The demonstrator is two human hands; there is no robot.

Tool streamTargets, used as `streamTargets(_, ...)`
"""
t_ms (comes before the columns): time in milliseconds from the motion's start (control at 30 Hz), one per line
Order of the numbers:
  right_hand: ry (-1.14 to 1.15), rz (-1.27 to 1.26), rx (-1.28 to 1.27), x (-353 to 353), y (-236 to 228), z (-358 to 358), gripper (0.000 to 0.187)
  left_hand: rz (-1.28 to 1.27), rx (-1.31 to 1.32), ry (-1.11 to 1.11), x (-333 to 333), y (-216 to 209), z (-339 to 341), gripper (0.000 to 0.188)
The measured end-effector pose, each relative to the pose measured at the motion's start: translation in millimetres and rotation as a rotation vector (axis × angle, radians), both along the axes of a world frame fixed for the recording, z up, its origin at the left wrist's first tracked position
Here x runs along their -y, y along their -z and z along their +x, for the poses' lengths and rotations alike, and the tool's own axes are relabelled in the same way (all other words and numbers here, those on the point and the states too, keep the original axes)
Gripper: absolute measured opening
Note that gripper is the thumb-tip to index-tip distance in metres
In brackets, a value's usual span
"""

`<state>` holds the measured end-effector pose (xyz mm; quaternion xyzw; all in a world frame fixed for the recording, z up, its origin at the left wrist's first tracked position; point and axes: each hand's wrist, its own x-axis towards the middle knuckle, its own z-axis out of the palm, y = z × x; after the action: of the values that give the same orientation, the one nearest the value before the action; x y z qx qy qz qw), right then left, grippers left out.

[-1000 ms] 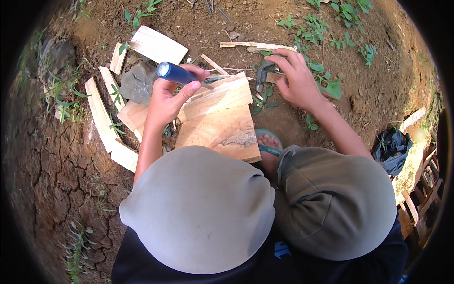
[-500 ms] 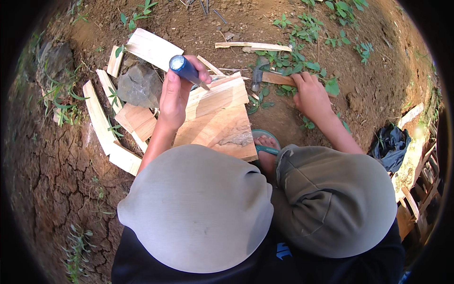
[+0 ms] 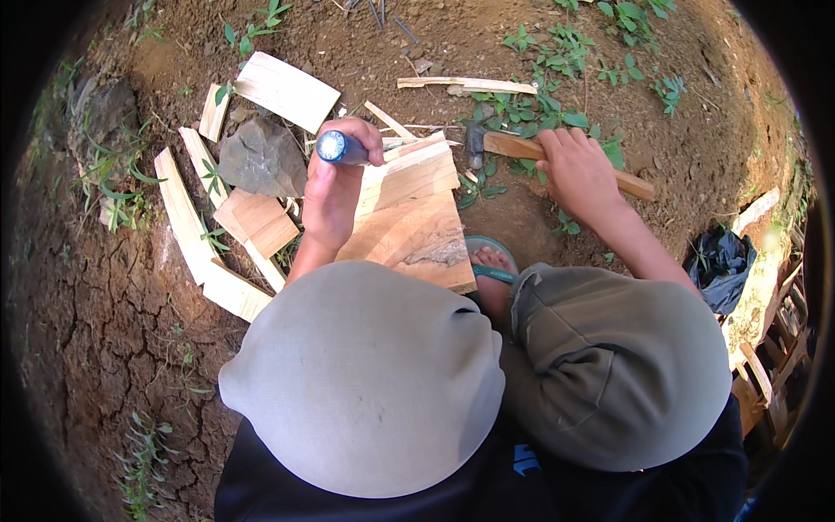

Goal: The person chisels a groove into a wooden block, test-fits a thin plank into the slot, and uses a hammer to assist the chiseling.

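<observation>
My left hand [image 3: 334, 202] is closed round a blue-handled chisel [image 3: 346, 149], whose pale butt end faces up toward me. Its blade is mostly hidden by my fingers. Under and beside that hand lies a wide wooden block [image 3: 409, 239] with a lighter cut strip along its far part. At the right, my right hand [image 3: 578, 174] wraps round the wooden handle of a hammer [image 3: 515, 146]. The grey hammer head rests low over the ground, just right of the block, and the handle's end sticks out past my hand.
Left of the block are a grey rock [image 3: 261, 158], a pale board [image 3: 287, 91] and several wood offcuts [image 3: 183, 204]. A thin wood strip [image 3: 470, 84] lies beyond, near green weeds. My sandalled foot [image 3: 492, 259] is beside the block; a black plastic bag [image 3: 720, 270] sits far right.
My left hand has shifted slightly right, and the chisel handle has tilted lower. The right hand has moved a little right along the hammer, whose handle end now shows.
</observation>
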<state>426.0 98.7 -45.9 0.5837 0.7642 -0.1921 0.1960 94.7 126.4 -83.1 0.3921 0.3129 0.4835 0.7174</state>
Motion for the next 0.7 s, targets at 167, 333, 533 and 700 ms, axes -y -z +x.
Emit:
streamTargets(167, 0.229, -0.335, 0.072, -40.0, -63.3, -6.1, 0.028, 0.004, 0.056, 0.018, -1.2, 5.3, -5.4, 0.049)
streamTargets(333, 0.397, -0.417, -0.142, -67.9, -107.8, 7.2, 0.039, 0.003, 0.05, -0.04, 2.1, 1.3, 0.7, 0.048)
streamTargets(533, 0.576, -0.582, -0.603, -84.0, -144.8, -18.2, 0.046, 0.021, -0.006, -0.052, 8.8, 6.4, 4.6, 0.05)
streamTargets(700, 0.439, -0.328, -0.824, -74.6, -146.3, -42.7, 0.043, 0.029, -0.002, -0.006, 8.4, 3.6, -0.1, 0.049)
